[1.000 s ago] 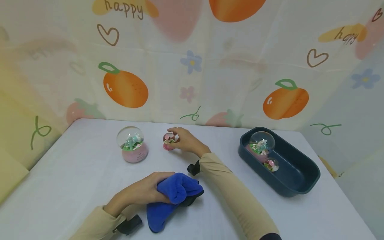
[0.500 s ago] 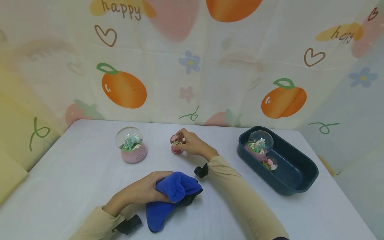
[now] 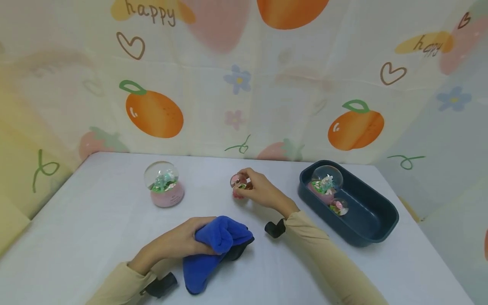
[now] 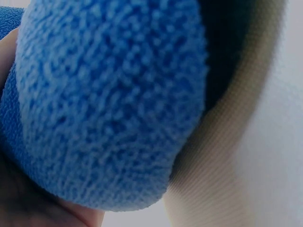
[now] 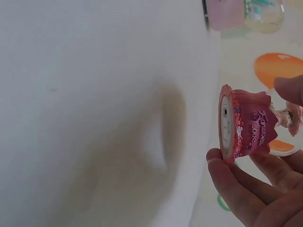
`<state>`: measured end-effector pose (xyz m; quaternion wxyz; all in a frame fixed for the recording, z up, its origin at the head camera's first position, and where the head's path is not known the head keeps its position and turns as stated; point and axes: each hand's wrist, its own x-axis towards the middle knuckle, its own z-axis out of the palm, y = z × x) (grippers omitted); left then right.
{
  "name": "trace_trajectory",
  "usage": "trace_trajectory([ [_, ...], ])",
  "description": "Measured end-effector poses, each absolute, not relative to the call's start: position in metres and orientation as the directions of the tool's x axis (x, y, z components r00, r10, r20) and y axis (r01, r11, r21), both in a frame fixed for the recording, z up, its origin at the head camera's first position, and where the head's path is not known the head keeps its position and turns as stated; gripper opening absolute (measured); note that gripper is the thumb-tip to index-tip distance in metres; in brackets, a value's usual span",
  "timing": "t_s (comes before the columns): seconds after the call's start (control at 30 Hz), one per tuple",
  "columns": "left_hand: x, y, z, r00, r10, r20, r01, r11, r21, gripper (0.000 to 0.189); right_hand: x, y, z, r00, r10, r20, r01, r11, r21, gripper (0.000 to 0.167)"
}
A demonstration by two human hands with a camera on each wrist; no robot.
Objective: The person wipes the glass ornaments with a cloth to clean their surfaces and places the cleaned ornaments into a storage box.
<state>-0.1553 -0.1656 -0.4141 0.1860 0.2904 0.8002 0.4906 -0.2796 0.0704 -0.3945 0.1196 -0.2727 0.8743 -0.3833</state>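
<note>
My right hand [image 3: 263, 191] holds a small snow globe [image 3: 238, 182] near the back middle of the white table. In the right wrist view its dark pink base [image 5: 248, 124], with "Forever Love" lettering, is off the table, and its underside shows. Thumb and fingers [image 5: 258, 196] grip around the globe; part of it runs out of that view. My left hand [image 3: 179, 239] grips a folded blue cloth [image 3: 221, 235] with a dark edge, low over the table's front middle. Fuzzy blue cloth [image 4: 113, 104] fills much of the left wrist view, hiding most of that hand.
A larger snow globe [image 3: 167, 197] on a pink base stands at the left back. On the right is a dark blue oblong tray [image 3: 352, 237], holding another large snow globe [image 3: 325, 180] and a small one [image 3: 338, 206] at its left end. A printed curtain [image 3: 236, 118] hangs behind the table.
My right hand has moved to the right and slightly nearer, taking the small snow globe with it. The left hand keeps its grip on the cloth. The whole view has shifted slightly.
</note>
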Motion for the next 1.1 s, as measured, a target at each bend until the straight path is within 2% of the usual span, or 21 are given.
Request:
trace_trajectory([
  [0.33,-0.156,-0.164,-0.415,-0.79,0.613,-0.001,0.315,0.407,0.858,0.037,-0.248,0.099,-0.389,-0.833,-0.547,0.079,-0.424,0.542,-0.725,0.056],
  [0.63,-0.154,-0.162,-0.409,-0.824,0.567,-0.004,0.296,0.437,0.85,0.041,-0.223,0.119,-0.387,-0.854,-0.512,0.093,-0.394,0.519,-0.759,0.056],
  [0.9,-0.153,-0.163,-0.412,-0.874,0.485,0.006,0.256,0.451,0.855,0.05,-0.204,0.131,-0.393,-0.846,-0.519,0.122,-0.429,0.528,-0.733,0.056],
  [1.1,-0.153,-0.162,-0.412,-0.918,0.396,0.027,0.213,0.433,0.876,0.05,-0.191,0.131,-0.397,-0.85,-0.516,0.111,-0.406,0.504,-0.762,0.056],
])
